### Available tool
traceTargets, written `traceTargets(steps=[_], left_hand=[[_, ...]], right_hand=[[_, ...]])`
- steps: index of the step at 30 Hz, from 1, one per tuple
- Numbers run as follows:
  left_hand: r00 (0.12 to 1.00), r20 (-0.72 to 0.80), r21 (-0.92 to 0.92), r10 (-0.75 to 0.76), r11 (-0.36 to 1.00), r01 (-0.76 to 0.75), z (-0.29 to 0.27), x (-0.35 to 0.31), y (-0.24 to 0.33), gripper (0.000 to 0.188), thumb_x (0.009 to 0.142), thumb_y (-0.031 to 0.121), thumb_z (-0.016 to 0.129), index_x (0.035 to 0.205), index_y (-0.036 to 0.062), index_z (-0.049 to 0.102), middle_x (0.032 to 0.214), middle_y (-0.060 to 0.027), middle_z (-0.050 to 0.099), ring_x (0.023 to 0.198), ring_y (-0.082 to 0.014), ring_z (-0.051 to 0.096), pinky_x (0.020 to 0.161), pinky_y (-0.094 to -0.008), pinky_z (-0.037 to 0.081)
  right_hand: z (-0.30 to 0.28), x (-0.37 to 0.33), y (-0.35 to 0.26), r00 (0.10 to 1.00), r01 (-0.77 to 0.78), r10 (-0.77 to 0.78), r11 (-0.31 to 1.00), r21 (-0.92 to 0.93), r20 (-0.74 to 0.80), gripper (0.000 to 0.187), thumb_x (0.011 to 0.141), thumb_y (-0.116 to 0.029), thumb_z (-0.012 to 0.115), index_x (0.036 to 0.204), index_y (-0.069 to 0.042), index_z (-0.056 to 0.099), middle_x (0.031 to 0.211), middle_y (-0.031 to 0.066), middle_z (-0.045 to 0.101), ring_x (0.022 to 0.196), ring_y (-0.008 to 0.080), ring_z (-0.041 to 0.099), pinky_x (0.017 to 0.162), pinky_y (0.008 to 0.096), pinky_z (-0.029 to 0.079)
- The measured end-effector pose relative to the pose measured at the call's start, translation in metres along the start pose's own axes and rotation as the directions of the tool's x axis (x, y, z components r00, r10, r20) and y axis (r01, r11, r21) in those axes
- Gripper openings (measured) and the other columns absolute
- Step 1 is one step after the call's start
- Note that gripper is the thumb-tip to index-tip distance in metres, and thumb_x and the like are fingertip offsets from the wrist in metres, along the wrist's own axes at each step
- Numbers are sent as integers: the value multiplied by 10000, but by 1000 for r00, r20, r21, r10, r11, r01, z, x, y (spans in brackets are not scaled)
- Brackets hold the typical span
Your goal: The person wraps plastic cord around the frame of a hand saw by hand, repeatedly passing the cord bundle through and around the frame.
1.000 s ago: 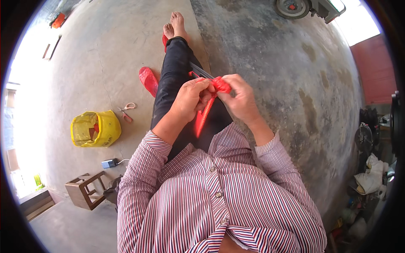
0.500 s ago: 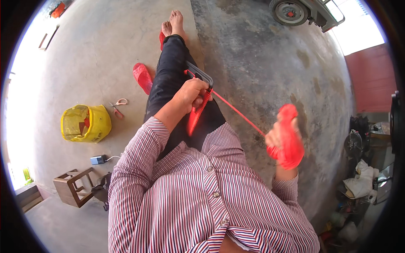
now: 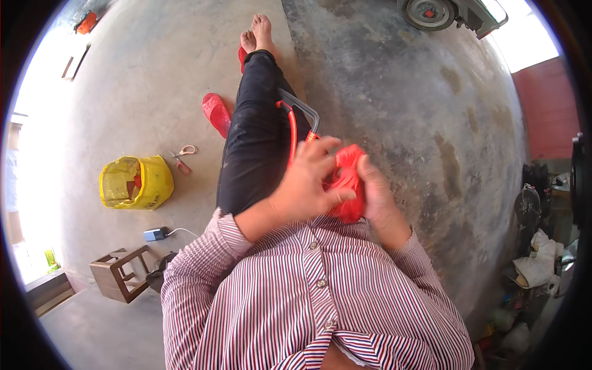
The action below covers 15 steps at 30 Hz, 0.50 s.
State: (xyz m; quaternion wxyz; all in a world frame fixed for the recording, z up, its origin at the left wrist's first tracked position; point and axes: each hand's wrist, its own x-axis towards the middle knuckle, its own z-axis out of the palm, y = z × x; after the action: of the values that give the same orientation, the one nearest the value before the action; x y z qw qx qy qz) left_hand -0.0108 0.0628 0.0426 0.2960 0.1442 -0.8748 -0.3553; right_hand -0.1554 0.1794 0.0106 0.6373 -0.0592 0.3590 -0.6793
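A bundle of red cord or strip (image 3: 349,203) is gripped in my right hand (image 3: 381,196), above my lap. Close against its left side is my left hand (image 3: 305,188), its fingers spread and a little blurred; whether they touch the bundle is hard to tell. Across my thigh rests a grey angular frame (image 3: 307,111), partly wrapped in red strip (image 3: 293,131). My left hand hides the frame's nearer part.
On the floor to the left are a yellow bag (image 3: 157,185) with red material inside, scissors (image 3: 183,161), a blue-grey box with a white cable (image 3: 155,234) and a wooden stool (image 3: 114,280). A red shoe (image 3: 216,114) lies beside my leg. A vehicle wheel (image 3: 427,12) stands far right.
My right hand has come in from the far right with the red bundle, so the stretched strand no longer shows. My left hand has let go of the frame and moved toward the bundle.
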Motion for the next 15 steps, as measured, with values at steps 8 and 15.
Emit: traceTargets(steps=[8,15], left_hand=[[849,301,-942,-433,5,337,-14,-2,-28,286,855,-3,610,1139,17,580,1086,-120,636,1058,-248,610,999,-397,455],[909,242,-950,-339,-273,151,-37,36,-34,288,878,68,542,1161,20,526,1065,-160,610,1033,-311,598,965,-439,464]], right_hand=[[4,53,-39,972,-55,153,886,-460,179,556,987,-487,464,1262,-7,523,1260,144,589,1121,224,597,945,365,493],[23,69,-28,956,-129,129,991,-18,264,544,1013,-445,401,1269,15,536,1213,175,624,1153,253,594,990,450,479]])
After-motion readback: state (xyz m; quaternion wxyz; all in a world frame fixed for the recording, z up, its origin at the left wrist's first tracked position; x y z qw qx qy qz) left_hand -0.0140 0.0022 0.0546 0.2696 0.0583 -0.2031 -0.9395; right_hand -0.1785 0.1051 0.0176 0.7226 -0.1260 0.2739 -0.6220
